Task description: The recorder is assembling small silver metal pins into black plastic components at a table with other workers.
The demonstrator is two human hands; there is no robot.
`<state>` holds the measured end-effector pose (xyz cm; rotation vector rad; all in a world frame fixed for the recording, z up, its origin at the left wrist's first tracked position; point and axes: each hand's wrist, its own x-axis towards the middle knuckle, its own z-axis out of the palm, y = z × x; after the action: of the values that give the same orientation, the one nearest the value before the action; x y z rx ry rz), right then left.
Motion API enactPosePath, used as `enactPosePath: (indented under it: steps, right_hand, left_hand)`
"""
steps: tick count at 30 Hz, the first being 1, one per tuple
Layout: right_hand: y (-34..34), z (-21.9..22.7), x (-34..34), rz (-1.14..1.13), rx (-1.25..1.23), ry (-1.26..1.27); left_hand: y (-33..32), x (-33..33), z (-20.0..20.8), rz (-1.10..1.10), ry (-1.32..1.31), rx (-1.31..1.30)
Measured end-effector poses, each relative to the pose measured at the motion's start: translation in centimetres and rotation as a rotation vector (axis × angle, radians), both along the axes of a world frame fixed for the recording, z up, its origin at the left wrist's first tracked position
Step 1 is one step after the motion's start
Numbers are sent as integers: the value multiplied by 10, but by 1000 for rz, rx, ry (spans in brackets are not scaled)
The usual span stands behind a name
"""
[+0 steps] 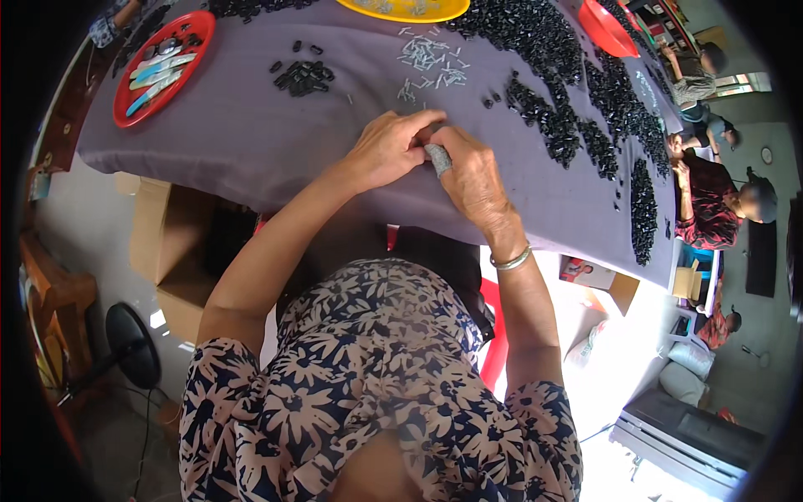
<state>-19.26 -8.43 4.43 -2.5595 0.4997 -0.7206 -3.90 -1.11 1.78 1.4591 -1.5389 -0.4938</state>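
My left hand [386, 152] and my right hand [475, 177] meet over the near part of the cloth-covered table. Their fingertips are pinched together, and what lies between them is too small and too covered to make out. A grey wrap [438, 159] covers one digit of the right hand. Just beyond the fingers lies a loose scatter of small clear, pale sticks [424, 55]. To the left of these is a little heap of short black pieces [304, 78].
A red tray [201, 50] with blue and white-handled tools stands at the left. A yellow tray [406, 12] is at the far edge, a red bowl [607, 32] at the far right. Masses of black pieces [535, 42] spread over the right side. Other people sit along the right.
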Motion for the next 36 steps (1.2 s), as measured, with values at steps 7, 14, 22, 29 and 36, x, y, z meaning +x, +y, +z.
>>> enactPosePath:
  steps: [7,14,22,29,36]
  right_hand:
    - [-46,18,-19,-339,274,102]
    - [-109,0,-21,-215,-115,54]
    - [-99,-8,-11,-287,-102,85]
    - [-89,-10,-19,-312,6,63]
    - [-44,-4,-21,1,867,-237]
  left_hand:
    - [2,6,-4,-30,89,3]
    - [-1,7,-6,-95,-143,-86]
    - [2,3,-8,-77,-139,-96]
    - [-1,4,-7,-92,-109,-111]
    - [-1,7,-10,-87,-14,-102]
